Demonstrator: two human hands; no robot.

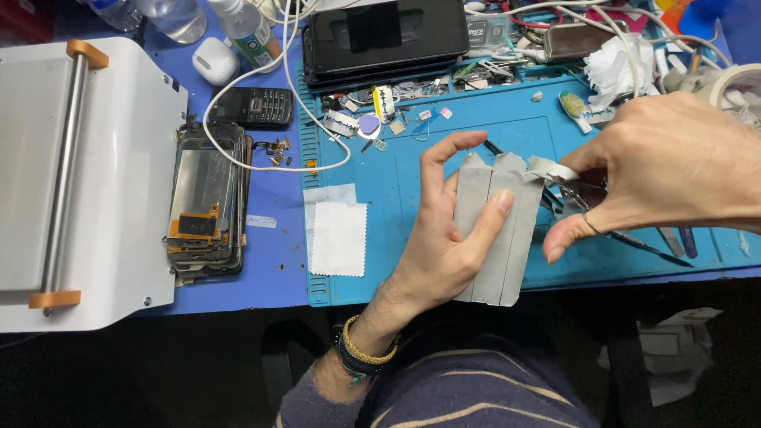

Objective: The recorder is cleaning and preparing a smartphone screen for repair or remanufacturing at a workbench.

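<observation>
at the near edge of the blue work mat [507, 111], my left hand [444, 238] grips a flat panel wrapped in grey tape strips [495, 238], thumb pressed on its face, forefinger curled over its far left corner, the panel's near end overhanging the mat's edge. my right hand [658, 174] pinches the loose tape end [555, 168] at the panel's far right corner, fingers closed on it. scissors [626, 234] lie under that hand. left of the panel the mat is open as far as a white cloth [338, 238]. further left a stack of phone frames [204, 202] sits beside a white roller machine [79, 182]. the far side is crowded with small parts, a black phone [384, 36] and cables.
</observation>
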